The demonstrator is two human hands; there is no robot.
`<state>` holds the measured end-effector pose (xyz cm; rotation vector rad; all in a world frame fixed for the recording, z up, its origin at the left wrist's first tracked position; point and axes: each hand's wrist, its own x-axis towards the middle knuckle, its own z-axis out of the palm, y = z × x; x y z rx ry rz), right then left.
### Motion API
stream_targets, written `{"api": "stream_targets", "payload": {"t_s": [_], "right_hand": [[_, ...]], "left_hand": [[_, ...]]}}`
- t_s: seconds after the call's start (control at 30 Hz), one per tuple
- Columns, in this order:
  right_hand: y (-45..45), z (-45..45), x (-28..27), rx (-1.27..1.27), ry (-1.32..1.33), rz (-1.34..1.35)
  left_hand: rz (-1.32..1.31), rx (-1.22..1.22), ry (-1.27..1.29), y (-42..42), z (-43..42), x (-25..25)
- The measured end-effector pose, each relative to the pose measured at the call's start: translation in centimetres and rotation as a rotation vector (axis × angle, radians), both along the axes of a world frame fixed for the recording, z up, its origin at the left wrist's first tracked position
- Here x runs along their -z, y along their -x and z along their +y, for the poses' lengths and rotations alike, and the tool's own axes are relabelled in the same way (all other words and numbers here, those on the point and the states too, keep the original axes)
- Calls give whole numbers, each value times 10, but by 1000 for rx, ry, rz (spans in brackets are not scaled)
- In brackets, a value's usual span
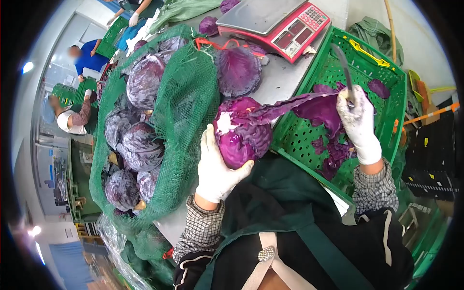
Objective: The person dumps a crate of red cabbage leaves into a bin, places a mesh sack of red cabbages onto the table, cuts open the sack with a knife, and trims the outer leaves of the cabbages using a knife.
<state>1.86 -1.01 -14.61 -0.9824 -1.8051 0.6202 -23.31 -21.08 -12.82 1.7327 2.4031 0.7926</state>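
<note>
My left hand (215, 169), in a white glove, grips a red cabbage (251, 137) from its near left side, fingers around it. A pale cut patch shows on the cabbage. My gloved right hand (357, 121) is closed around a knife (346, 67), its curved blade pointing up and away. One long purple leaf (295, 104) stretches from the cabbage to my right hand; whether the fingers pinch its end I cannot tell. Under that hand stands a green crate (285, 140) with torn cabbage leaves (333, 157) inside.
A green mesh sack (188, 96) full of red cabbages (145, 82) lies at left. Behind are a loose leaf (238, 71), another cabbage (209, 26) and a red scale (285, 34) on the metal table (278, 79). People work at far left (91, 57).
</note>
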Motion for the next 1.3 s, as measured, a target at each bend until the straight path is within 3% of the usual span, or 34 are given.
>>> {"api": "stream_targets", "payload": {"t_s": [0.2, 0.3, 0.4, 0.43, 0.47, 0.57, 0.63, 0.7, 0.77, 0.8, 0.9, 0.93, 1.03, 1.2, 1.23, 1.3], "right_hand": [[-6, -29, -52, -105, -89, -84], [-8, -31, -52, -254, 11, -57], [-8, -25, -35, -359, 182, -227], [-7, -26, -28, -365, 206, -241], [-5, -23, -21, -392, 24, -249], [16, -22, -17, -432, -93, -106], [37, -20, -9, -543, -22, -117], [55, -26, -14, -716, 260, -60], [70, -27, -3, -797, 284, -99], [66, -27, -5, -794, 196, -101], [52, -32, -16, -776, 580, -112], [55, -38, -10, -746, 539, 15], [37, -37, -33, -851, 703, -122], [35, -47, -70, -926, 553, -37], [32, -42, -72, -901, 399, -71], [19, -33, -80, -694, 415, -46]], "left_hand": [[-157, 48, -126, 3, -19, 24], [9, 7, -81, 7, -16, 6], [-57, -69, -171, 5, 6, 5], [-185, -130, -179, 0, 15, 12], [-177, -141, -217, 0, 19, 19], [-107, -56, -280, -6, 15, 26], [42, 33, -301, -10, 9, 26], [127, 64, -334, -21, 6, 25], [130, 77, -358, -28, 5, 26], [137, 81, -367, -29, 4, 27], [158, 71, -369, -30, 0, 31], [170, 70, -370, -30, 0, 32], [187, 49, -367, -35, 0, 30], [249, 25, -300, -44, 6, 19], [258, 10, -275, -45, 6, 17], [249, 3, -253, -44, 4, 13]]}}
